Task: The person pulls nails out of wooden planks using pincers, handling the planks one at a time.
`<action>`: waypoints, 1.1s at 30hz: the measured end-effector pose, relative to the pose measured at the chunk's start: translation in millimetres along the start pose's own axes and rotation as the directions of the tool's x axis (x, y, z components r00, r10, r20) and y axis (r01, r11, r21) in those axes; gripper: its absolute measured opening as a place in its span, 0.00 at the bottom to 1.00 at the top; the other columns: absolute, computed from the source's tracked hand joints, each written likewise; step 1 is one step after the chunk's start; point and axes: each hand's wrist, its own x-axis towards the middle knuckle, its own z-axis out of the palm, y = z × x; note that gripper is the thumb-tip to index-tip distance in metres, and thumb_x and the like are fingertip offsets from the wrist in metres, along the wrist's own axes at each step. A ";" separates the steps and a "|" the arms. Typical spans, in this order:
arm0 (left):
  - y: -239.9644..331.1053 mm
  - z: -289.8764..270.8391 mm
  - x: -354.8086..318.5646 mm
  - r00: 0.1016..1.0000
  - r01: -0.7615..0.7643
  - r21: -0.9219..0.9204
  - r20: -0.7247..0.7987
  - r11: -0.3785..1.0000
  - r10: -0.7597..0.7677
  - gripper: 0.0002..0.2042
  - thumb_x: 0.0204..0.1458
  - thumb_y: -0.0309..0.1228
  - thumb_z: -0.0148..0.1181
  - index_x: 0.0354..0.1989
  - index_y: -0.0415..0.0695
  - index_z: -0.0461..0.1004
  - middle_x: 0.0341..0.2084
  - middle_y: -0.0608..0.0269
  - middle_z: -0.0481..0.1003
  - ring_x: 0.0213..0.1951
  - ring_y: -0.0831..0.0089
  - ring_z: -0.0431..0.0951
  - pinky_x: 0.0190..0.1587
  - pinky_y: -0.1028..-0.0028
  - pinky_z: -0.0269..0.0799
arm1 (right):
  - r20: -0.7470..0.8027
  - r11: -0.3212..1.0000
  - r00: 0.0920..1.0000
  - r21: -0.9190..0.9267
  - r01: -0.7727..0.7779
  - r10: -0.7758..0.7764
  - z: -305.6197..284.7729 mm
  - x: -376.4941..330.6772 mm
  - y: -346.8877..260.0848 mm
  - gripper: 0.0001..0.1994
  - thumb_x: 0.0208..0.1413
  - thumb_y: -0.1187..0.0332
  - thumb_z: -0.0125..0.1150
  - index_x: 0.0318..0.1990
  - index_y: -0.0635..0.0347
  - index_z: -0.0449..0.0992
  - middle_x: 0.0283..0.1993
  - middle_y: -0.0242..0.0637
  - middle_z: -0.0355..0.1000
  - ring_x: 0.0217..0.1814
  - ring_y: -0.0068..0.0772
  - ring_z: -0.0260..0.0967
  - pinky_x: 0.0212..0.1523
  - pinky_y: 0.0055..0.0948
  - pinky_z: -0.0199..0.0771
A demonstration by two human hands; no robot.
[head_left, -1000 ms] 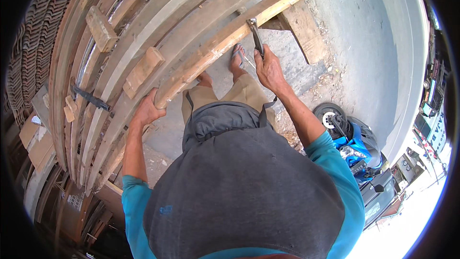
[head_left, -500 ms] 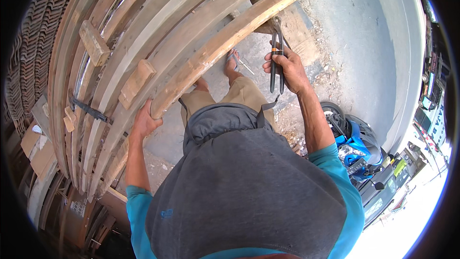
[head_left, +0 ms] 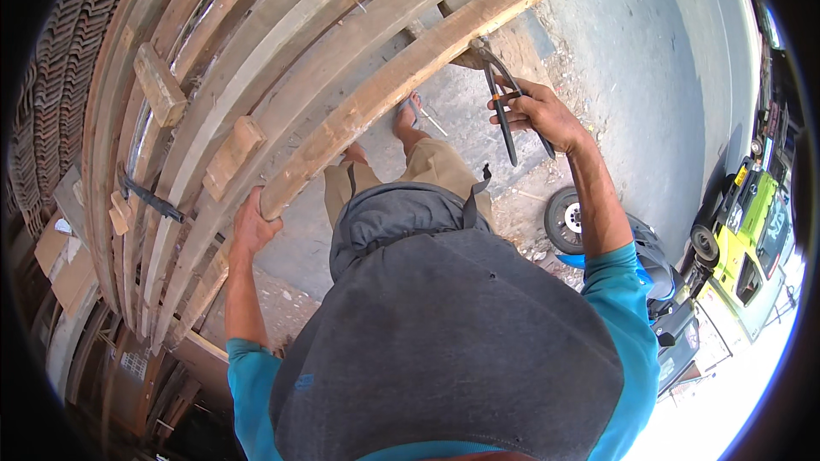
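A long wooden beam (head_left: 401,85) slants from beside my left hip up to the far right. My left hand (head_left: 254,226) is closed around its near end. My right hand (head_left: 551,119) holds a pair of pincers (head_left: 498,107) with dark handles and an orange band. The pincers' handles are spread apart, and their jaws are at the right-hand side of the beam, toward its far end. Whether the jaws grip anything there is too small to tell.
Several long beams (head_left: 282,111) lie side by side at the left, with short wood blocks (head_left: 161,85) and a dark bar-like thing (head_left: 154,201) on them. Stacked wavy tiles (head_left: 60,94) stand beyond. A motorcycle wheel (head_left: 564,220) is at the right; a yellow-green truck (head_left: 739,239) is farther off.
The pincers' handles have spread wider and their jaws have come to the beam's side. My right hand has moved to the right. My left hand stays on the beam's near end.
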 end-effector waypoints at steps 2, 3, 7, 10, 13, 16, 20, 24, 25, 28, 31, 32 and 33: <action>-4.9 3.2 -0.5 1.000 -0.004 0.018 -0.017 1.000 0.004 0.31 0.38 0.31 0.69 0.55 0.46 0.68 0.43 0.43 0.80 0.49 0.41 0.79 0.49 0.52 0.74 | 0.016 1.000 1.000 -0.016 -0.023 0.023 -8.0 -1.9 -7.6 0.30 0.61 0.69 0.44 0.72 0.68 0.59 0.59 0.53 0.74 0.57 0.46 0.79 0.58 0.40 0.81; -3.4 4.2 -0.6 1.000 -0.002 0.014 -0.017 1.000 0.003 0.31 0.38 0.31 0.69 0.55 0.46 0.68 0.43 0.43 0.80 0.49 0.41 0.79 0.49 0.52 0.74 | 0.017 1.000 1.000 -0.019 -0.024 0.025 -13.3 -1.8 -11.0 0.30 0.61 0.69 0.44 0.72 0.68 0.59 0.59 0.53 0.74 0.57 0.46 0.79 0.58 0.40 0.81; -0.1 4.7 -2.0 0.999 0.012 0.035 -0.037 0.999 -0.010 0.31 0.38 0.31 0.69 0.55 0.47 0.69 0.43 0.44 0.80 0.49 0.42 0.79 0.49 0.52 0.75 | 0.074 0.989 0.995 -0.134 -0.060 0.071 -28.4 4.4 -21.8 0.30 0.62 0.67 0.43 0.72 0.67 0.60 0.56 0.55 0.77 0.56 0.48 0.80 0.57 0.41 0.81; -4.6 6.6 -1.9 0.999 0.002 0.046 -0.048 0.999 0.000 0.30 0.38 0.30 0.69 0.55 0.47 0.69 0.43 0.44 0.80 0.48 0.42 0.79 0.49 0.53 0.75 | 0.158 0.994 0.983 -0.071 -0.079 0.089 -39.0 8.4 -24.6 0.28 0.65 0.66 0.45 0.72 0.64 0.60 0.48 0.46 0.78 0.47 0.38 0.82 0.50 0.37 0.85; -4.6 7.0 -0.6 0.998 0.000 0.051 -0.055 0.999 0.003 0.30 0.38 0.30 0.69 0.55 0.47 0.69 0.43 0.44 0.80 0.48 0.42 0.79 0.48 0.53 0.75 | 0.244 0.970 0.966 0.202 -0.131 0.080 -26.7 8.9 -13.0 0.25 0.70 0.63 0.49 0.70 0.63 0.62 0.35 0.35 0.72 0.35 0.29 0.78 0.37 0.34 0.84; -3.7 5.9 0.5 0.998 -0.005 0.062 -0.064 0.998 0.009 0.30 0.38 0.30 0.69 0.55 0.47 0.69 0.43 0.44 0.80 0.48 0.42 0.79 0.48 0.52 0.75 | 0.109 0.906 0.985 0.391 -0.166 0.133 14.9 15.0 14.2 0.16 0.72 0.60 0.50 0.56 0.63 0.69 0.30 0.27 0.62 0.23 0.17 0.58 0.22 0.23 0.63; -6.0 0.5 2.6 1.000 -0.006 0.073 -0.015 0.997 0.007 0.31 0.37 0.30 0.68 0.55 0.46 0.68 0.43 0.43 0.80 0.48 0.40 0.79 0.48 0.52 0.74 | -0.151 0.823 0.984 0.567 0.005 0.099 83.0 31.8 35.8 0.11 0.72 0.61 0.52 0.44 0.60 0.68 0.28 0.28 0.61 0.20 0.18 0.55 0.19 0.24 0.61; -13.3 -4.8 6.1 0.999 -0.002 -0.030 0.038 1.000 0.003 0.30 0.37 0.29 0.68 0.55 0.45 0.69 0.44 0.42 0.79 0.49 0.41 0.79 0.50 0.54 0.74 | -0.477 0.724 0.879 0.601 0.339 -0.016 164.6 69.2 40.3 0.10 0.70 0.63 0.53 0.42 0.60 0.67 0.27 0.31 0.63 0.21 0.20 0.58 0.20 0.25 0.62; -9.4 -9.2 6.9 0.996 -0.004 -0.065 0.094 0.998 0.011 0.30 0.37 0.29 0.68 0.55 0.45 0.69 0.45 0.42 0.79 0.50 0.41 0.78 0.50 0.55 0.74 | -0.546 0.717 0.835 0.556 0.420 -0.066 180.0 78.1 49.2 0.09 0.69 0.64 0.53 0.42 0.60 0.66 0.27 0.31 0.63 0.21 0.21 0.60 0.20 0.26 0.63; -5.5 -12.9 7.3 0.990 -0.017 -0.100 0.136 0.995 0.031 0.31 0.37 0.29 0.68 0.56 0.45 0.69 0.45 0.41 0.79 0.51 0.43 0.79 0.51 0.56 0.74 | -0.477 0.808 0.857 0.418 0.416 -0.194 196.4 77.7 78.2 0.08 0.67 0.68 0.50 0.45 0.65 0.67 0.25 0.32 0.64 0.22 0.23 0.62 0.22 0.27 0.66; 4.7 -4.7 -0.1 0.997 -0.035 -0.093 0.068 0.995 0.041 0.31 0.39 0.29 0.69 0.58 0.45 0.70 0.44 0.43 0.80 0.50 0.44 0.79 0.52 0.56 0.74 | -0.408 0.870 0.893 0.352 0.345 -0.189 168.4 40.9 71.9 0.18 0.65 0.71 0.48 0.58 0.73 0.66 0.25 0.33 0.65 0.24 0.26 0.66 0.27 0.26 0.69; 10.8 -4.2 -1.0 0.999 -0.051 -0.072 0.006 0.996 0.051 0.32 0.40 0.29 0.69 0.59 0.45 0.69 0.44 0.44 0.80 0.49 0.44 0.79 0.52 0.56 0.74 | -0.375 0.876 0.912 0.367 0.312 -0.168 150.8 30.8 70.5 0.21 0.65 0.71 0.48 0.63 0.73 0.63 0.28 0.35 0.67 0.26 0.27 0.68 0.29 0.27 0.72; 10.0 0.3 -3.3 0.999 -0.053 -0.067 0.009 0.996 0.054 0.32 0.40 0.29 0.69 0.59 0.45 0.69 0.44 0.44 0.80 0.49 0.44 0.79 0.52 0.56 0.74 | -0.335 0.881 0.930 0.382 0.279 -0.150 136.1 23.8 70.9 0.25 0.64 0.71 0.48 0.67 0.73 0.61 0.30 0.36 0.69 0.29 0.29 0.70 0.32 0.28 0.74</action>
